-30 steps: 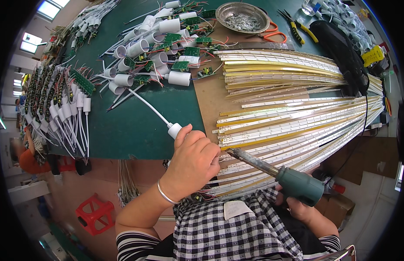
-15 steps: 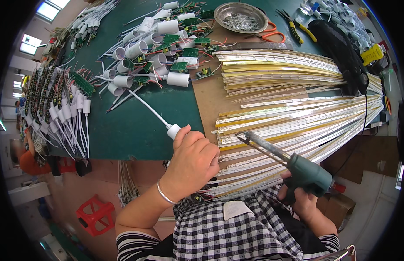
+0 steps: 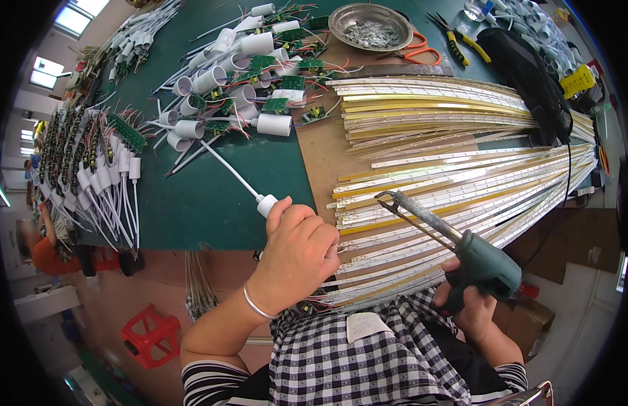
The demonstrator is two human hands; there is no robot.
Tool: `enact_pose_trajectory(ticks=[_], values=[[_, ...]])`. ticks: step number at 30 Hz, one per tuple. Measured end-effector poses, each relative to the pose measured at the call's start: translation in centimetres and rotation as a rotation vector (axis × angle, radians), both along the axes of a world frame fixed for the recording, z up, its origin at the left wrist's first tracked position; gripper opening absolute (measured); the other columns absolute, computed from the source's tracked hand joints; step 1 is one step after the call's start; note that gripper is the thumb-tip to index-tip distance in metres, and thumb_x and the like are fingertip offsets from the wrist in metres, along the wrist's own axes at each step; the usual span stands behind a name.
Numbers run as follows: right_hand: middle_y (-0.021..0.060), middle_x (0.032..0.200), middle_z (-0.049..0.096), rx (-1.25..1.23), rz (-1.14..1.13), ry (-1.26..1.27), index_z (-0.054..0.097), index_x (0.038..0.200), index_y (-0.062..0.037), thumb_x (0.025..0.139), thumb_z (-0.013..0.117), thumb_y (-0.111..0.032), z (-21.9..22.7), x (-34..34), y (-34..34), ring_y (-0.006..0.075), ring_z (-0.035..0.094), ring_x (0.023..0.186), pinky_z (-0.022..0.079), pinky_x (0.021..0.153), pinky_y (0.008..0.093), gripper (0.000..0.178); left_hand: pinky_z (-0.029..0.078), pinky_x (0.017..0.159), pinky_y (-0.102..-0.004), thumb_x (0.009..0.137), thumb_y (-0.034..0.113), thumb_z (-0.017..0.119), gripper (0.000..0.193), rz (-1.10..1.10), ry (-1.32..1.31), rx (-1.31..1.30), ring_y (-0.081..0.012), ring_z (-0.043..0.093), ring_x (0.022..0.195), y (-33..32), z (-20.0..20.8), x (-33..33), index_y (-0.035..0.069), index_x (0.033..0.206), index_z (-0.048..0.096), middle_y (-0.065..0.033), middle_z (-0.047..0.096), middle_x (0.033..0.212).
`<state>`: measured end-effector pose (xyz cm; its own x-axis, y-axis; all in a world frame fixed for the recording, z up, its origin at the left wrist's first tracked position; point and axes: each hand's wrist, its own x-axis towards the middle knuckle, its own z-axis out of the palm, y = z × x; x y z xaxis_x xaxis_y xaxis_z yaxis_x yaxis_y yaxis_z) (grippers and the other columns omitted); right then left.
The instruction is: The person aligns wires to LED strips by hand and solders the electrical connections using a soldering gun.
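Note:
My left hand (image 3: 299, 242) is closed around a white plastic end cap (image 3: 266, 204), whose white cable (image 3: 231, 169) runs up and away to the left. My fingers cover most of the cap, and whatever lies inside it is hidden. My right hand (image 3: 473, 310) grips the handle of a dark green soldering gun (image 3: 488, 265). Its metal barrel and forked tip point left, above long LED strips (image 3: 422, 184) fanned out on a brown board. The tip appears apart from the cap.
White caps with green circuit boards (image 3: 275, 105) lie heaped at the far middle; more wired caps (image 3: 104, 169) line the left. A metal bowl (image 3: 335, 26) of shiny scraps, orange-handled scissors (image 3: 429, 55), yellow-black pliers (image 3: 455, 49) and a black mesh-covered object (image 3: 524, 74) stand behind the strips. A red stool (image 3: 151, 335) is on the floor.
The soldering gun in my right hand has shifted slightly right, its tip moving right and a little farther away. My left hand keeps hold of the cap almost in place.

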<state>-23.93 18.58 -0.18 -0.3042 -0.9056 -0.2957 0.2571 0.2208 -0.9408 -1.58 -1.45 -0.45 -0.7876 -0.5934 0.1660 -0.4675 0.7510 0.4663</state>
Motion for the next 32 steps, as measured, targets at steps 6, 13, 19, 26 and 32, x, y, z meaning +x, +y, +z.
enact_pose_trajectory(ticks=[6,13,19,26,32], values=[[0.0138,0.095,0.059,-0.035,-0.054,0.025,0.046,0.118,0.0059,0.086,0.059,-0.047,0.3,0.5,-0.6,0.0168,0.059,0.061,0.048,0.052,0.027,0.063,0.028,0.101,-0.0474,0.065,0.006,0.064,0.011,0.0,-0.006,-0.004,-0.0233,0.052,0.09,0.0,0.0,0.0,0.011,0.073,0.058,-0.0028,0.055,0.075],[0.0141,0.097,0.058,-0.053,-0.067,-0.07,0.042,0.122,0.0069,0.087,0.059,-0.046,-0.1,0.5,-0.9,0.0188,0.06,0.066,0.051,0.058,0.0304,0.065,0.026,0.101,-0.0487,0.066,0.007,0.065,0.012,0.007,-0.003,-0.026,-0.0223,0.052,0.089,0.0,0.2,0.0,0.011,0.074,0.058,-0.0021,0.055,0.076],[0.0177,0.116,0.053,-0.216,-0.13,-0.37,0.037,0.132,0.0023,0.087,0.062,-0.034,0.5,2.1,-5.6,0.0301,0.062,0.095,0.054,0.072,0.0361,0.063,0.024,0.099,-0.0496,0.067,0.008,0.066,0.012,0.03,-0.009,-0.1,-0.0206,0.053,0.088,-0.2,0.5,-0.1,0.013,0.074,0.058,-0.0005,0.055,0.076],[0.0179,0.114,0.053,-0.212,-0.096,-0.483,0.036,0.131,0.0016,0.086,0.062,-0.034,-0.5,3.9,-8.6,0.0253,0.06,0.076,0.049,0.086,0.0441,0.063,0.026,0.099,-0.051,0.069,0.01,0.066,0.008,0.035,-0.029,-0.071,-0.019,0.054,0.089,-0.3,0.8,-0.1,0.013,0.074,0.061,0.0002,0.057,0.077],[0.0196,0.114,0.053,-0.19,-0.034,-0.46,0.034,0.133,0.0008,0.084,0.065,-0.037,-0.8,4.5,-9.3,0.0238,0.06,0.059,0.044,0.099,0.05,0.069,0.026,0.098,-0.0513,0.068,0.01,0.066,0.01,0.014,-0.04,-0.029,-0.0195,0.054,0.091,-0.4,0.7,0.4,0.013,0.076,0.061,-0.0004,0.057,0.079]])
